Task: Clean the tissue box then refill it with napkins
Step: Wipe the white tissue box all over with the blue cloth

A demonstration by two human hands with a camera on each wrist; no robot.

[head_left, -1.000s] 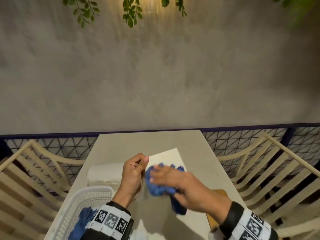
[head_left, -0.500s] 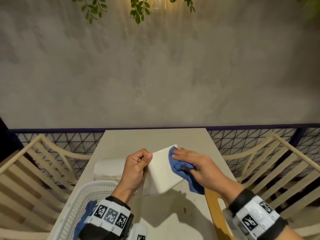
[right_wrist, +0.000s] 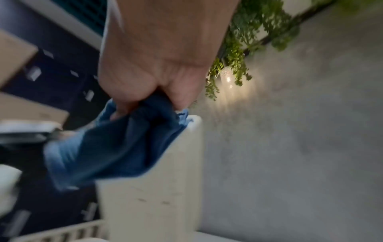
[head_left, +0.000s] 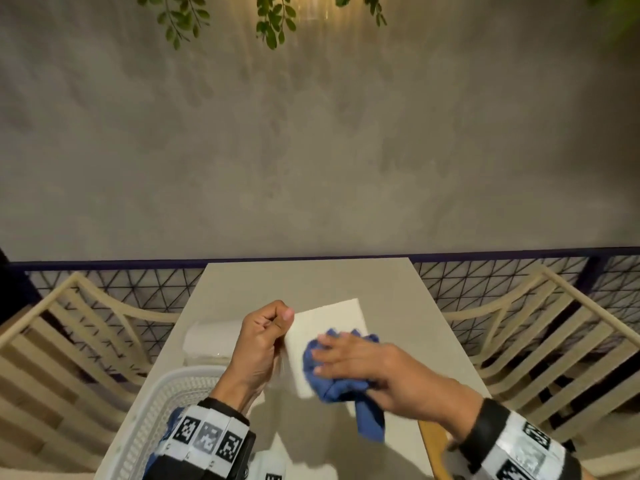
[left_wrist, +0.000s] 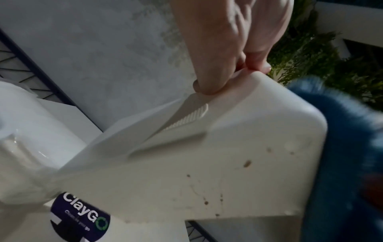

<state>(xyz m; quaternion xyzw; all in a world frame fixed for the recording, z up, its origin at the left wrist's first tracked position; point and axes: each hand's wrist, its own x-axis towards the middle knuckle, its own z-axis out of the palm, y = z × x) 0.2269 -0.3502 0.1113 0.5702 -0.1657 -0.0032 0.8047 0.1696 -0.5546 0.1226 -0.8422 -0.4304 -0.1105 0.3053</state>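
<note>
A white plastic tissue box [head_left: 329, 327] is held tilted above the table, its broad face turned up. My left hand [head_left: 265, 336] grips its left edge, thumb and curled fingers pinching the rim [left_wrist: 225, 85]. Brown specks dot the box's side [left_wrist: 246, 163]. My right hand [head_left: 349, 358] holds a bunched blue cloth [head_left: 341, 382] and presses it on the box's face; in the right wrist view the cloth [right_wrist: 128, 140] lies against the box [right_wrist: 153, 196]. A pack of white napkins [head_left: 214, 337] lies on the table to the left.
A white plastic basket [head_left: 162, 420] with another blue cloth stands at the table's near left. A wooden board [head_left: 434, 448] sticks out at the near right. Slatted chairs [head_left: 540, 348] flank the narrow table [head_left: 304, 278], with a railing and grey wall behind.
My right hand has swept the blue cloth from the box's right edge back left and toward me across the face. The left hand keeps its hold on the box.
</note>
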